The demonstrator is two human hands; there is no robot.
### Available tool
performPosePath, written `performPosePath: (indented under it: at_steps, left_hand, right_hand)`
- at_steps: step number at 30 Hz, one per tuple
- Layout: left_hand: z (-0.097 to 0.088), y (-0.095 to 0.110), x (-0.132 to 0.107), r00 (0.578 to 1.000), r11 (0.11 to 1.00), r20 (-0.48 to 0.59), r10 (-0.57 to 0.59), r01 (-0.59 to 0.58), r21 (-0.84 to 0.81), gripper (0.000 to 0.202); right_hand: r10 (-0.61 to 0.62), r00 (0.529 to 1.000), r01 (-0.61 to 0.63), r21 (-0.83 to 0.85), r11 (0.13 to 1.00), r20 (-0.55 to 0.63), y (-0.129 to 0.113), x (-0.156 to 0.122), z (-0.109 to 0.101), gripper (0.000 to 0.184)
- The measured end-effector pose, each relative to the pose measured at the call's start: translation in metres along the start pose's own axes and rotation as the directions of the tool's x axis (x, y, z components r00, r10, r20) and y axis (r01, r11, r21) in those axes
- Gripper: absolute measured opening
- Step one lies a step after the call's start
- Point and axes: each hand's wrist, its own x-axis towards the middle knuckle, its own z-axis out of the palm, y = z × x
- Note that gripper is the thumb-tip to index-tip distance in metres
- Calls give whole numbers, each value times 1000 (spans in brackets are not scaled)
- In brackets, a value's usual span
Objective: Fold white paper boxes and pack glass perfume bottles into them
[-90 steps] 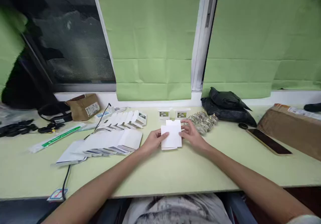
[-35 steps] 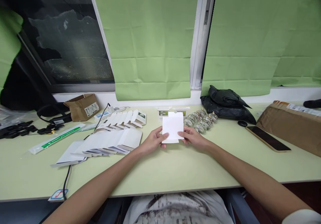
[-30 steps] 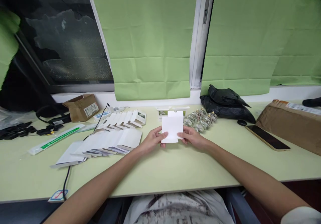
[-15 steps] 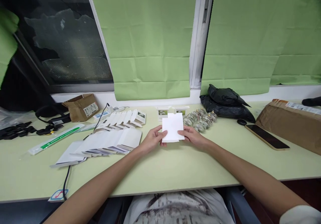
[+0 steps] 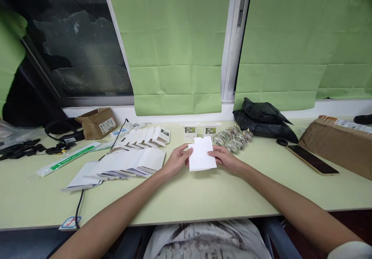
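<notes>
Mid-frame, our left hand (image 5: 177, 161) and right hand (image 5: 226, 159) are holding a white carton (image 5: 202, 155). Clear baubles (image 5: 233, 139) are lying centre-right.

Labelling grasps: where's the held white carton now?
Centre of the head view: the white carton is held between the left hand and the right hand, over the table, nearer the wearer than the two picture-fronted boxes.

Well left of the grip lay a green-striped plastic sleeve (image 5: 72, 158), with an open brown carton (image 5: 94, 125) farther back. Right of the grip, a phone (image 5: 312, 160) lay beside a large cardboard box (image 5: 338, 144); black plastic bags (image 5: 263, 123) sat farther back. Green curtains (image 5: 177, 50) hung beyond the grip.
</notes>
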Motion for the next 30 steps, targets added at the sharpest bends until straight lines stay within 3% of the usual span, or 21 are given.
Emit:
performPosePath:
  at_steps: [6,15,21,30]
  left_hand:
    - [0,-1,-1,998,1000,59,-4,4,-13,55]
    - [-2,-3,2,1000,996,-27,-11,13,89,51]
    - [3,-1,-1,1000,998,22,-15,14,65,57]
    - [3,-1,-2,999,997,51,7,-11,81,57]
  right_hand:
    - [-42,999,41,-44,998,-29,1,0,0,42]
    - [-51,998,49,-60,997,-26,4,2,-1,40]
    - [-45,996,41,-51,998,-78,3,3,-1,42]
    - [-53,998,47,-113,992,-44,11,4,-6,45]
